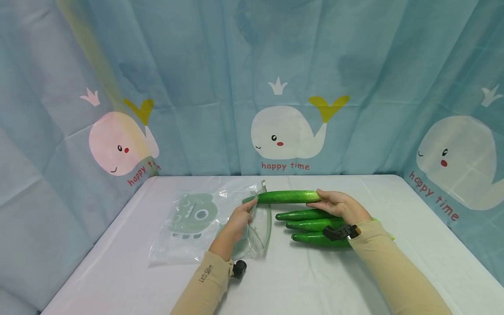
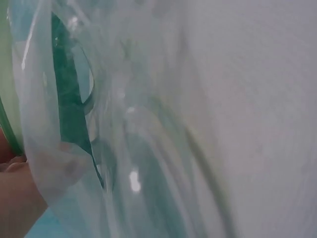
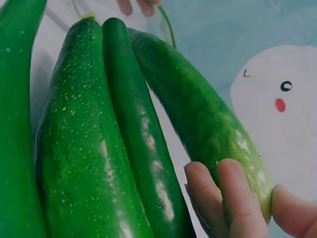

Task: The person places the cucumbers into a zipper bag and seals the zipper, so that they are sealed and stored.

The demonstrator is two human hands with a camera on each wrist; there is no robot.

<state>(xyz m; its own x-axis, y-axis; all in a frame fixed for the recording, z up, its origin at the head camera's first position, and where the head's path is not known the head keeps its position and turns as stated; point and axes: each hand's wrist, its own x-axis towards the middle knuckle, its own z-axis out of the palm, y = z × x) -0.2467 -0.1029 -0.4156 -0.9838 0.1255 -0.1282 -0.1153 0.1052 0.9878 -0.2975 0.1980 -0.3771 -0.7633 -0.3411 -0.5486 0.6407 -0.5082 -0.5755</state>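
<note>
My right hand [image 1: 341,204] grips a green cucumber [image 1: 287,197] by its pale right end, thumb on one side and fingers on the other in the right wrist view. The cucumber's darker left end reaches the mouth of a clear plastic bag [image 1: 214,253] printed with a green cartoon monster. With my left hand [image 1: 235,225], I pinch the bag near its green-edged opening, which stands partly spread. Seen from the left wrist, the clear film [image 2: 148,148] covers part of that hand. Three more cucumbers [image 1: 309,225] lie side by side under my right wrist.
A white cloth covers the table [image 1: 283,284]. Behind it and at both sides hangs a light blue curtain [image 1: 204,140] with whale prints. Black wrist cameras [image 1: 239,269] are strapped to both of my forearms.
</note>
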